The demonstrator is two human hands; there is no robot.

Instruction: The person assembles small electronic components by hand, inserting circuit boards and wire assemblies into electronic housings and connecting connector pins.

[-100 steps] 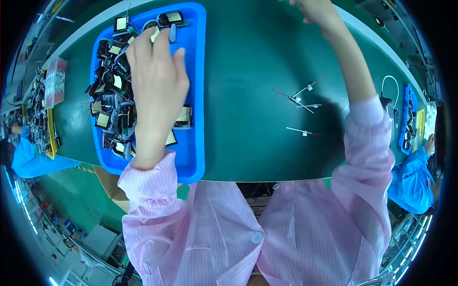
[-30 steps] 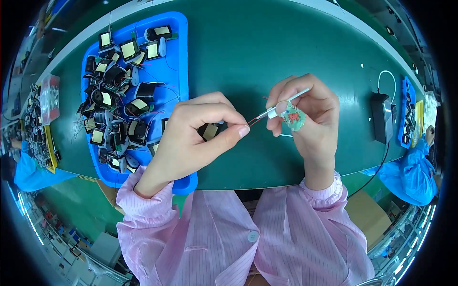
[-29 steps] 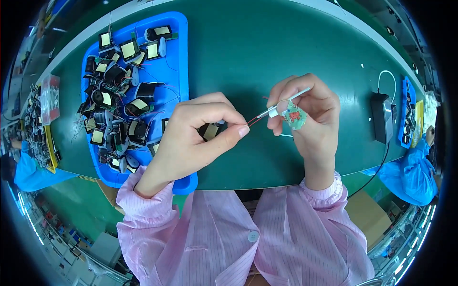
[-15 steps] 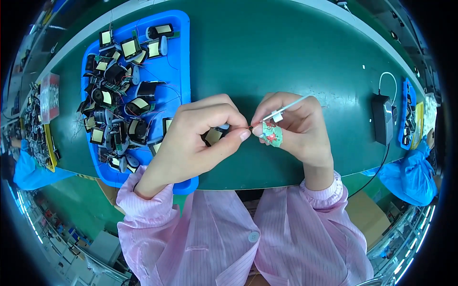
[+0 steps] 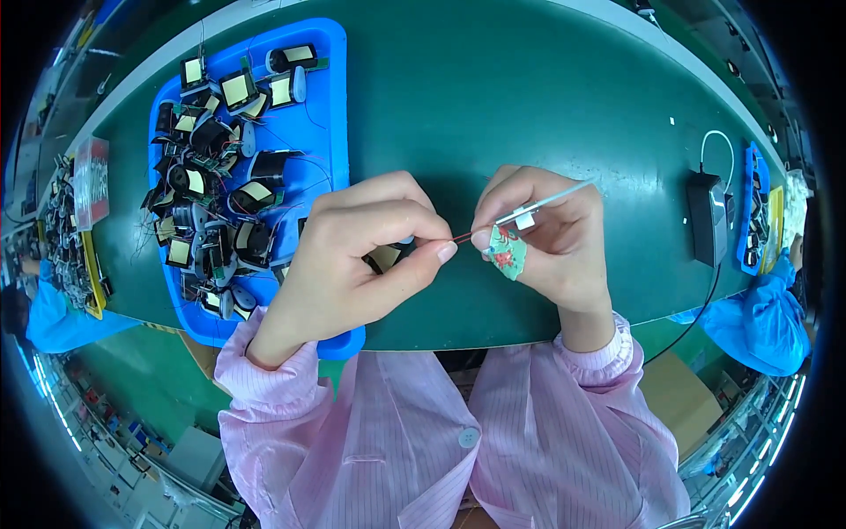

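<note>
My left hand (image 5: 374, 251) pinches the ends of thin red and dark wires (image 5: 463, 237) between thumb and forefinger. These wires span a short gap to my right hand (image 5: 564, 242), whose thumb and forefinger close on their other side. Out of the right grip a slim pale rod or tube (image 5: 555, 196) sticks up to the right, with a small white piece (image 5: 525, 220) beside it. Green floral tape (image 5: 507, 254) wraps my right thumb. Behind my left fingers a black part with a pale yellow pad (image 5: 383, 257) shows partly; whether it hangs from the wires I cannot tell.
On the left a blue tray (image 5: 333, 106) holds several black wired units with yellow pads. To the right stands a black power adapter (image 5: 707, 220) with cables. Further blue and yellow trays and blue-sleeved people are at both sides of the green table (image 5: 493, 97).
My hands have moved slightly apart, so more of the red wires shows between them. The pale rod has shifted a little to the right with my right hand.
</note>
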